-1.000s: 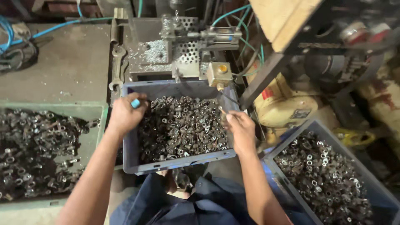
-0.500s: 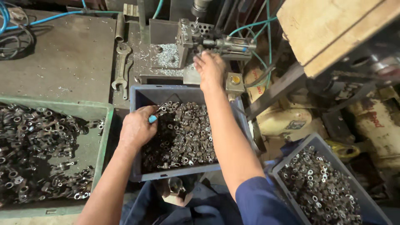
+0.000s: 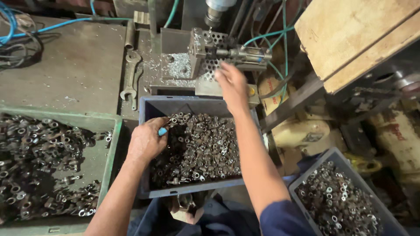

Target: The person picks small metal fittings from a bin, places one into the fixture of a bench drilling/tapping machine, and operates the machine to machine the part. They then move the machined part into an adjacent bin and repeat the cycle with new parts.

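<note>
Reaching right hand [image 3: 232, 85] stays at fixture [image 3: 210, 54] (grip unclear) | left hand [image 3: 146, 142] still clutching parts in bin [image 3: 197, 105]

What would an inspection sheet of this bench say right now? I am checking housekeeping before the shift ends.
Surface: grey metal bench top, dusty, with bright swarf by the machine.
Job's things: blue-grey plastic crate of small metal parts; perforated metal clamp fixture under a drill spindle.
Clutter: open-ended steel spanner lying flat; green tray and second grey crate, both full of parts.
Grippers: left hand in the crate, a small blue piece at its fingers; right hand at the fixture, blurred.
Cables: blue hoses and green hoses.
Surroundings: wooden box.
</note>
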`<state>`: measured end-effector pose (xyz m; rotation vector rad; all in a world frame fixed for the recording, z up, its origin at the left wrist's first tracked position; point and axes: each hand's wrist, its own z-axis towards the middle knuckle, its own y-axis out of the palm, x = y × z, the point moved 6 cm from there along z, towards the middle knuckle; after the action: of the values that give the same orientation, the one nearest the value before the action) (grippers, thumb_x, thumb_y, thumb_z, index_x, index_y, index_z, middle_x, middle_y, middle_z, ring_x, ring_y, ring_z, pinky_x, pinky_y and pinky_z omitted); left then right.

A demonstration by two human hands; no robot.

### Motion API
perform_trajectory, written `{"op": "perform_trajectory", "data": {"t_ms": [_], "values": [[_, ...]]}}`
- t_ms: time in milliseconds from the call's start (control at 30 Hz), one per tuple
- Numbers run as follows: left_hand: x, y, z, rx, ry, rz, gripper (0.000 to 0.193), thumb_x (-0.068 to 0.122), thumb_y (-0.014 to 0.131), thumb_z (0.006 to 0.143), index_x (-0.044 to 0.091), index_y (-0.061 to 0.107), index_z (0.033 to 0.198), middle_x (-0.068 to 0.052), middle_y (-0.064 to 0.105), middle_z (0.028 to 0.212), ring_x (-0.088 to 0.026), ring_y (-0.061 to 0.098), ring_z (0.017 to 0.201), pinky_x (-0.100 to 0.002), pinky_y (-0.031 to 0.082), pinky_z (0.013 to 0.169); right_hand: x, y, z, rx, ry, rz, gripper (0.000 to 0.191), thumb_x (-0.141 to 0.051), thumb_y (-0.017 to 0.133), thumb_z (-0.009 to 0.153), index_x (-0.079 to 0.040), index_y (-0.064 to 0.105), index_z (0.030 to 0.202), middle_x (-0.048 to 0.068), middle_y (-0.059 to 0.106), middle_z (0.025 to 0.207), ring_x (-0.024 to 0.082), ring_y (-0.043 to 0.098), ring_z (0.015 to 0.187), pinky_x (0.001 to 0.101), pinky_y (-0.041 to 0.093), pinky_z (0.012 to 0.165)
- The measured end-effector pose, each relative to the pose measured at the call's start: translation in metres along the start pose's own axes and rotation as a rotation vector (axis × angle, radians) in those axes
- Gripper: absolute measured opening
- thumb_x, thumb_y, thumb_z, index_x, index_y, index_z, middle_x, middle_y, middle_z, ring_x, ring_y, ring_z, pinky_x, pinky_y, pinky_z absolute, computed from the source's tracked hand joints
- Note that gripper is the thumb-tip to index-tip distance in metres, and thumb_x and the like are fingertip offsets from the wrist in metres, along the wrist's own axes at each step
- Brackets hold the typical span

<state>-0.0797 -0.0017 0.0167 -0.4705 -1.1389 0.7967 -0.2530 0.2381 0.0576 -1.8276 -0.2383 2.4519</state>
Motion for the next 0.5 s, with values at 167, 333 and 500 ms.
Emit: {"op": "perform_trajectory", "data": {"t_ms": [167,333,500], "values": [[0.0,0.001,-0.003,0.002,0.038,0.001,0.029,0.013,0.068,0.084,0.01,0.072,0.113,-0.017,0.074,0.108,-0.04,0.069,0.095,-0.047,0.056,0.083,-0.029,-0.064,-0.062,0.157,-0.167,-0.519,0.042,-0.029,0.067,0.097,-0.005,0.063,0.131,0.016,0.068,0.136,0.029,0.067,0.122,0.039,0.055,0.101],[0.01,-0.003,0.0,0.002,0.043,0.021,0.03,0.014,0.067,0.086,0.011,0.072,0.116,-0.018,0.074,0.105,-0.041,0.069,0.092,-0.047,0.056,0.081,-0.04,-0.074,-0.065,0.095,-0.299,-1.033,0.044,-0.045,0.067,0.095,-0.008,0.069,0.118,0.023,0.058,0.143,0.043,0.048,0.136,0.0517,0.04,0.111],[-0.007,-0.023,-0.015,0.199,-0.096,-0.114,0.031,0.016,0.069,0.092,0.011,0.071,0.122,-0.019,0.074,0.105,-0.037,0.071,0.096,-0.043,0.056,0.081,-0.052,-0.084,-0.127,0.106,-0.452,-0.784,0.053,-0.035,0.067,0.1,0.0,0.057,0.138,0.028,0.055,0.145,0.046,0.049,0.134,0.0518,0.04,0.113]]}}
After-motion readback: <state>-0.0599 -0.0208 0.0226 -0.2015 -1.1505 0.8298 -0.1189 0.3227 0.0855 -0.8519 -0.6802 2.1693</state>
